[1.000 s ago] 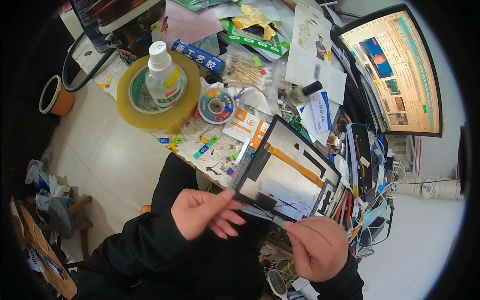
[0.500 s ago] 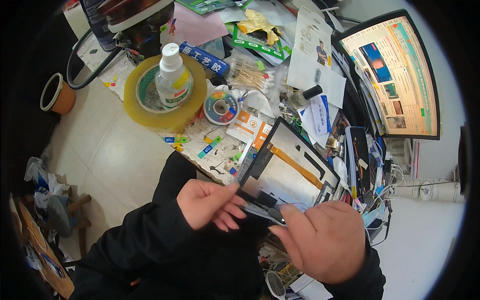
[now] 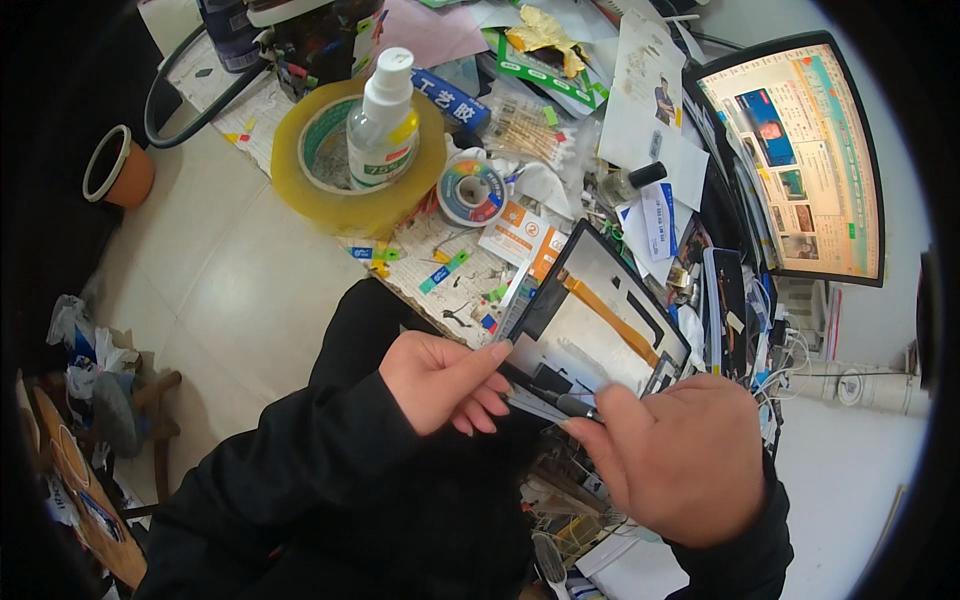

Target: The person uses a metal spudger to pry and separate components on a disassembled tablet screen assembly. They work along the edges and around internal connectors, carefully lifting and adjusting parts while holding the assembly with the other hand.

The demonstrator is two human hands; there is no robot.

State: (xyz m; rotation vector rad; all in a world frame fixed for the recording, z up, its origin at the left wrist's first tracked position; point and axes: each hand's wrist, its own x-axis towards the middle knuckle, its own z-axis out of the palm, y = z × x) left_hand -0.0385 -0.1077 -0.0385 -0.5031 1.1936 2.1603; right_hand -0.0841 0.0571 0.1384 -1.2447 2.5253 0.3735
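Note:
A tablet display panel (image 3: 612,335) lies tilted at the desk's near edge, its silvery back facing up with an orange flex cable (image 3: 615,318) across it. My left hand (image 3: 447,380) grips the panel's near left corner, thumb on top and fingers curled beneath. In my right hand (image 3: 685,450) is a slim screwdriver-like tool (image 3: 576,405) with a dark grey handle, pinched between thumb and forefinger. Its thin tip points left, over the panel's near edge by a small black patch (image 3: 552,379). Whether the tip touches the panel I cannot tell.
Beyond the panel stand a solder spool (image 3: 472,192), a big tape roll (image 3: 290,205) with a white-capped bottle (image 3: 383,125) inside its ring, and bagged cotton swabs (image 3: 525,130). A lit monitor (image 3: 800,160) is at the right. A brown bucket (image 3: 118,170) stands on the floor at left.
The whole scene has shifted rightward in the picture as the view moved. Both hands keep their holds on the panel and the tool, and the tool lies slightly flatter.

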